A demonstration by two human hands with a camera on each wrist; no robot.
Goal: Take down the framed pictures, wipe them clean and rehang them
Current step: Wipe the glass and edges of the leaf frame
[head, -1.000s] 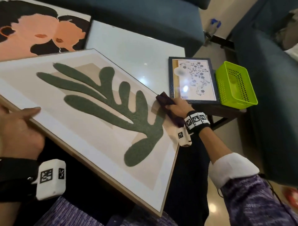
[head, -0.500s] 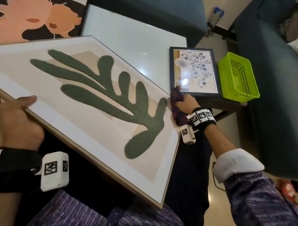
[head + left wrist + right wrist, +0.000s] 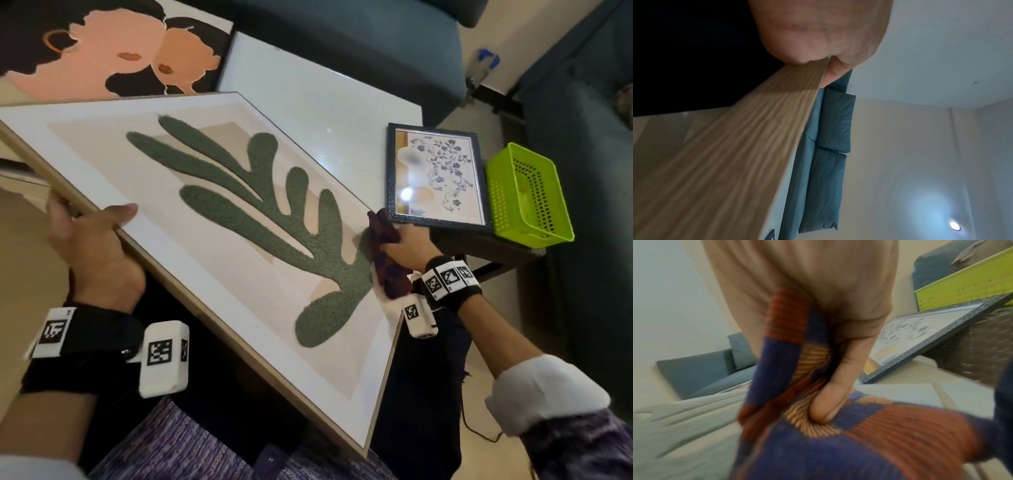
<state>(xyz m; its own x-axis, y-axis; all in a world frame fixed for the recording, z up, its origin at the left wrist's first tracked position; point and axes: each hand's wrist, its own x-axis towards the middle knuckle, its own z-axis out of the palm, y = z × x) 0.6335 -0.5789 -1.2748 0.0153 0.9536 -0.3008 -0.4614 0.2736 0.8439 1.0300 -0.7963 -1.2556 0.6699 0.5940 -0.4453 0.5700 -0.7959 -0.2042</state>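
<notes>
A large wood-framed picture of a green leaf (image 3: 239, 219) lies tilted across my lap. My left hand (image 3: 92, 246) grips its near left edge, thumb on the glass; the left wrist view shows the wooden frame edge (image 3: 735, 146) held in my palm. My right hand (image 3: 404, 245) holds a dark blue and rust cloth (image 3: 385, 255) bunched against the picture's right edge. In the right wrist view my thumb presses into the cloth (image 3: 818, 443). A small dark-framed flower picture (image 3: 438, 178) lies on the table beyond my right hand.
A white table (image 3: 308, 99) stands behind the leaf picture. A third picture of two faces (image 3: 113, 51) lies at the far left. A lime green basket (image 3: 527, 195) sits right of the small frame. Dark blue sofas (image 3: 342, 31) surround the table.
My right hand has slid the cloth to the picture's right edge and a little back down along it. The left hand keeps its grip on the frame.
</notes>
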